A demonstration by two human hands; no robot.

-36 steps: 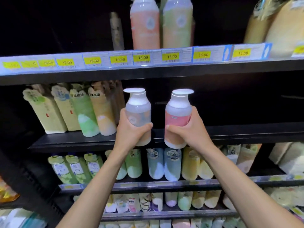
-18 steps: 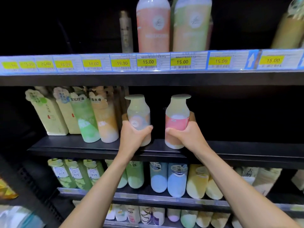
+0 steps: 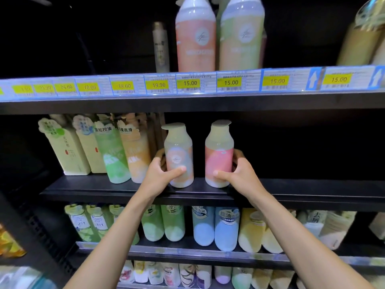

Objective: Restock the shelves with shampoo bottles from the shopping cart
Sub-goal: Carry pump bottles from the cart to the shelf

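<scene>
1. the middle shelf (image 3: pixel 312 195) is a dark board; both bottles stand upright near its front edge, with their bases seemingly on it.
2. the peach bottle (image 3: pixel 179 151) and the pink bottle (image 3: pixel 218 157) are side by side, not touching. i judge them to be stiff, smooth plastic, rather heavy if full; it is better to hold the wide lower body, not the pump top.
3. the left hand (image 3: pixel 162 176) curls around the peach bottle's lower body; the right hand (image 3: pixel 239 176) curls around the pink one.

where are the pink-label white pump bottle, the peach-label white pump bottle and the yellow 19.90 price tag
pink-label white pump bottle (image 3: pixel 218 161), head view, on the label
peach-label white pump bottle (image 3: pixel 177 157), head view, on the label
yellow 19.90 price tag (image 3: pixel 158 85), head view, on the number
</scene>
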